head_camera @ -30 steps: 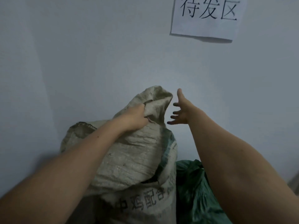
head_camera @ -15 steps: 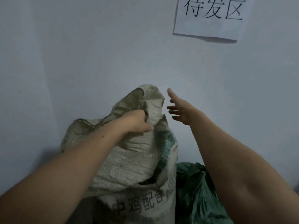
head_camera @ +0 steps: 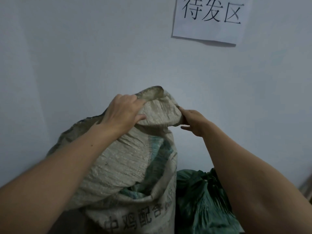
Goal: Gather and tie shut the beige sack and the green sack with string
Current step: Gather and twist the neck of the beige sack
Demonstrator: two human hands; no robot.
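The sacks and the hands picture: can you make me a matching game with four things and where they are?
Things:
1. beige sack
2. green sack
3. paper sign
4. left hand

Places:
A. on the wall, top right
B. low down, right of the other sack
C. gripping the raised sack top from the left
D. in the middle, printed letters on its front

Pairs: 1-D, 2-B, 3-A, 4-C

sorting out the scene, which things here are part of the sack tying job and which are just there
Part of the job:
- beige sack, its top held by the left hand and right hand
- green sack, beside it, untouched

Just there:
- paper sign on the wall

No string in view.
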